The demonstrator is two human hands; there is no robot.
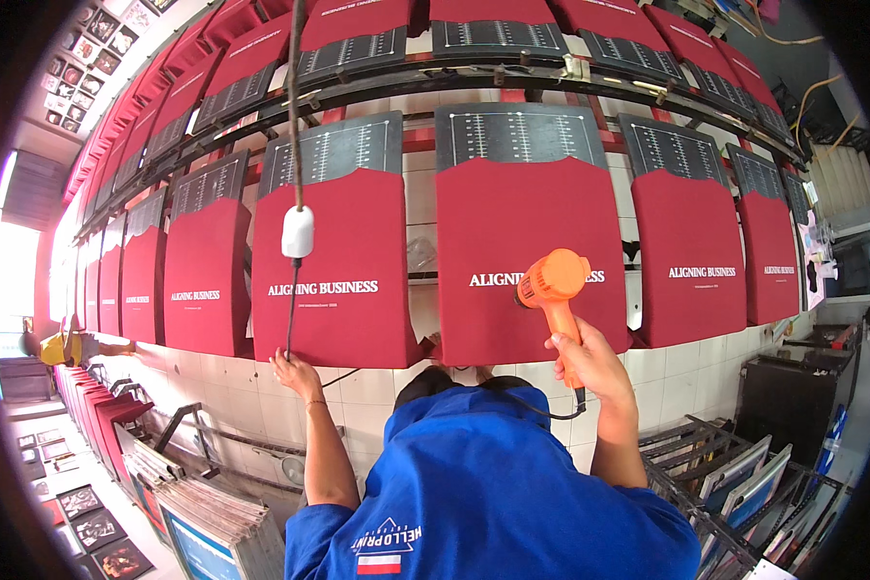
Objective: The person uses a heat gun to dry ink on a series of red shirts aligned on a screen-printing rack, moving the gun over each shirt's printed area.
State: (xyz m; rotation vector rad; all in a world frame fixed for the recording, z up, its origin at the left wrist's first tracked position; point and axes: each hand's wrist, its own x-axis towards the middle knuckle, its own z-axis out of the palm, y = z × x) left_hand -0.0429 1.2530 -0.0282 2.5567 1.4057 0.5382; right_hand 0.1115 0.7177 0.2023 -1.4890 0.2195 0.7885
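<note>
The right hand's [599, 365] fingers wrap the orange heat gun [557, 280], above the red cloth [522, 217] toward its board's [517, 133] lower edge; the left hand's [300, 375] seem to pinch the black cord [294, 298]. Heating the white lettering [489, 280] appears underway; the next move likely needs cord slack.
</note>
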